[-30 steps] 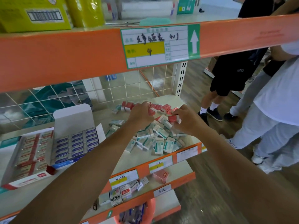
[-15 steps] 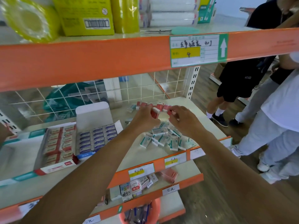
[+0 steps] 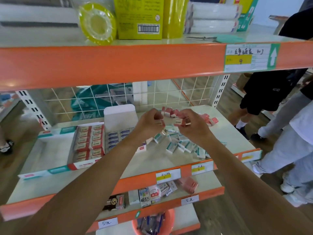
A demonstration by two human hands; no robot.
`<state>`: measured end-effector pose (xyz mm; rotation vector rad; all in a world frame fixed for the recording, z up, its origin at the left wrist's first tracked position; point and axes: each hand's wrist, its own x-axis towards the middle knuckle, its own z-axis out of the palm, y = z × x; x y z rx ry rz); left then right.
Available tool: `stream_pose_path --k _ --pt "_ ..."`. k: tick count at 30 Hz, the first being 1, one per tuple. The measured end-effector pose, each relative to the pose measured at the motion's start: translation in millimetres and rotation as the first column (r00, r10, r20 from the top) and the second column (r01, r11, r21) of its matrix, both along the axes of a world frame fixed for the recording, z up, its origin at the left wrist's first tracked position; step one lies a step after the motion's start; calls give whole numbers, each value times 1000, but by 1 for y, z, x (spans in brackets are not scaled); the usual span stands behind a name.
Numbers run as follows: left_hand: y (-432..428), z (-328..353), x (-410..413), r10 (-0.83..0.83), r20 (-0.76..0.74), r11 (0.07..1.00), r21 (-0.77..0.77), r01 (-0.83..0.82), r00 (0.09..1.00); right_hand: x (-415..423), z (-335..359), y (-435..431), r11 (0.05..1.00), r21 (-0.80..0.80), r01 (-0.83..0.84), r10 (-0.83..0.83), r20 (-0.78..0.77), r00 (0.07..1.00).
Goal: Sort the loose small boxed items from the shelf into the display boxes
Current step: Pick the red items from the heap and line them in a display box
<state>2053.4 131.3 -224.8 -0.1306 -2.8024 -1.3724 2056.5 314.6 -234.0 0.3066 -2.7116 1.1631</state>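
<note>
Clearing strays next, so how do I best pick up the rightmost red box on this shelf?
Pinch the red box across its short width, coming straight down from above: it lies flat on the shelf with nothing over it.

Bright, even indoor light, faint soft shadows on the shelf (image 3: 152, 160). Wide-angle lens bends the edges; slight motion blur softens everything.

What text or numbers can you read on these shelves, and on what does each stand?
"4": yellow field of the top shelf label.
"5元": handwritten price tag on the lower rail; the same on a second tag below.
"20": small carton on the lower shelf.
Too blurred: the label's handwriting, the yellow box print, the loose small boxes, the display boxes.
</note>
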Motion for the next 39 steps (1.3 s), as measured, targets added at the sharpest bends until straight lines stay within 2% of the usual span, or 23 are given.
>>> stream_pose_path --k 9,15,33,39 --pt "-48 5 17 -10 -90 991 -137 -3 996 2 3 -43 976 185 -117 138 -105 985" --pt "-88 3 29 5 -92 974 -226 -25 996 12 13 -87 947 204 -248 289 -201 936" --pt "-189 -5 75 93 -135 898 -416 -141 987 18 0 -191 888 258 -382 406 -47 913" --pt "-209 -9 87 117 -72 877 -460 -137 991 26 -3 -214 858 228 -461 468 26 884"
